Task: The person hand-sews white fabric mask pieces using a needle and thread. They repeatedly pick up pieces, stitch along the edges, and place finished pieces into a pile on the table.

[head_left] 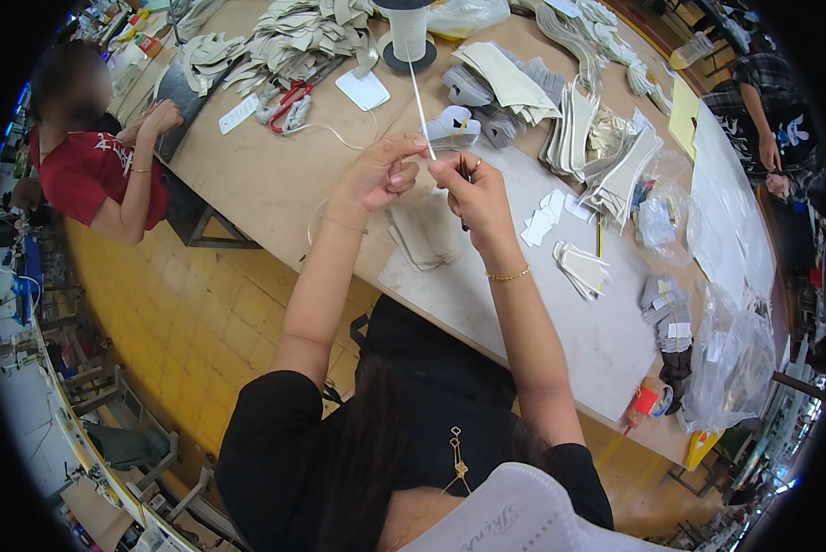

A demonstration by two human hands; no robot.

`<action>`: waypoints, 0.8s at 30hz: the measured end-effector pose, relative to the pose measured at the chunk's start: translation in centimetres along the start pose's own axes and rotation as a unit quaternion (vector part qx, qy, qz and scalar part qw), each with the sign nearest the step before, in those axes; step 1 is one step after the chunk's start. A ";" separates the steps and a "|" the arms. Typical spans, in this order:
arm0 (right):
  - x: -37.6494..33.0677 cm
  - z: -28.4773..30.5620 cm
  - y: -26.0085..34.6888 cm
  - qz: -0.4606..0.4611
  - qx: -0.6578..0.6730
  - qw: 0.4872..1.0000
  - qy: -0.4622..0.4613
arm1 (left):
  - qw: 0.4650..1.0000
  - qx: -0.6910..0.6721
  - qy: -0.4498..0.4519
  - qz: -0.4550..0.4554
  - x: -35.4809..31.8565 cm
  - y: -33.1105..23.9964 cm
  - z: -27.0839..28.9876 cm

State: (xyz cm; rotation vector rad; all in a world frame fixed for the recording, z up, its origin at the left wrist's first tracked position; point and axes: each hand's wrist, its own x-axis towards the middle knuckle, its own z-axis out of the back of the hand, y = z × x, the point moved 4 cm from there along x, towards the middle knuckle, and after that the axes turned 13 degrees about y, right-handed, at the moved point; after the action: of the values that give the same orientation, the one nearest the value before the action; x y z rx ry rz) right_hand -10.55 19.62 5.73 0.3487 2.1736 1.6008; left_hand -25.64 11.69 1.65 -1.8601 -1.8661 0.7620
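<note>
A white cord [418, 97] runs taut from a spool [406, 35] with dark round ends down to my hands. My left hand [385, 173] is closed in a pinch, its index fingertip and thumb at the cord. Just right of it, my right hand [473, 198] pinches the same cord between thumb and finger. A slim dark tool [465, 224], mostly hidden, also sits in my right hand; its kind does not show. Below the hands lies a stack of pale cut pieces [424, 235] at the table's near edge.
Red-handled scissors [290, 103] and a white tag [362, 89] lie left of the spool. Piles of cut pieces [307, 41] cover the far side of the table [247, 175]. Plastic bags [730, 359] rest at right. One person [100, 166] is at left, another [762, 120] at far right.
</note>
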 end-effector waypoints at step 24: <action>-13.4 -0.8 0.3 0.053 0.013 0.998 -0.030 | 0.997 -0.026 -0.011 0.077 -3.1 5.0 -7.4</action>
State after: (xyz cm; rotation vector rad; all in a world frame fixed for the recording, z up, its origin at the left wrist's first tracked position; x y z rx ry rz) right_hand 0.83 13.20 8.63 0.5215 2.1652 1.5980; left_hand -16.97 9.20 4.54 -2.0539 -1.7883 0.7944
